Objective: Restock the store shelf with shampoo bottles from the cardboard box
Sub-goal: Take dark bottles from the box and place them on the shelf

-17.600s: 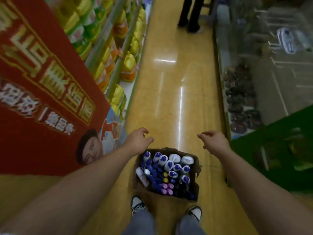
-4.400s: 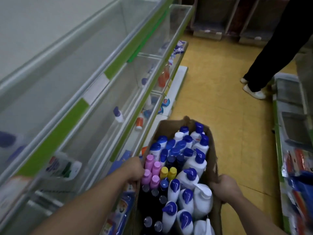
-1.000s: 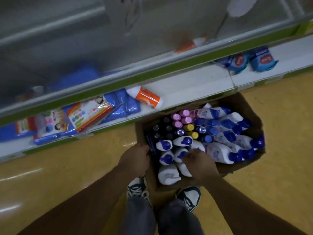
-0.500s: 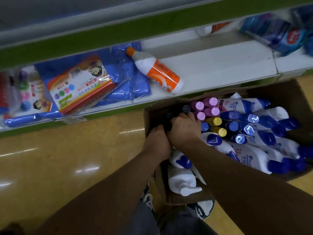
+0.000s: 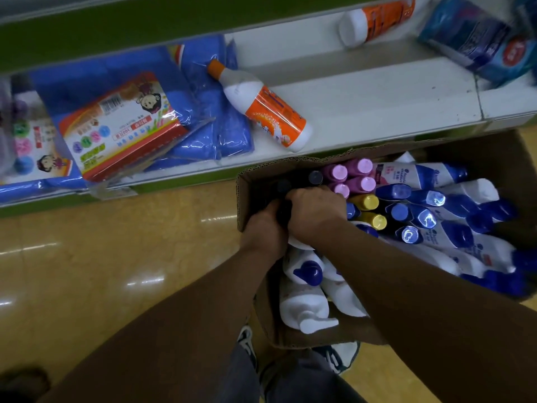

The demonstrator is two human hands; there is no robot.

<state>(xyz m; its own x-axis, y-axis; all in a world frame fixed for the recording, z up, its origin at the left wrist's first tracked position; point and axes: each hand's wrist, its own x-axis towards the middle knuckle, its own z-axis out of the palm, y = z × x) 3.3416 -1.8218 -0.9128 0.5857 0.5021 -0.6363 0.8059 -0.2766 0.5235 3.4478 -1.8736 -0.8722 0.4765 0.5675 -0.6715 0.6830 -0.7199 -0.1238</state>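
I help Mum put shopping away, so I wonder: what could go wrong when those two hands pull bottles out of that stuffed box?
1. The cardboard box is packed tight, so pulling the dark bottles out with the left hand and right hand may topple the pink-capped bottles beside them.
2. The orange-label bottle lies on its side near the shelf edge, just above the box; a bump might roll it off.

The box (image 5: pixel 245 196) stands on the floor (image 5: pixel 116 271), packed with bottles (image 5: pixel 421 216). Behind the box runs the shelf (image 5: pixel 377 91); a lone bottle (image 5: pixel 261 106) lies on it just behind the box, and packets (image 5: pixel 122 126) lie behind-left. Left hand (image 5: pixel 264 228) and right hand (image 5: pixel 313 212) sit in the box's left end.
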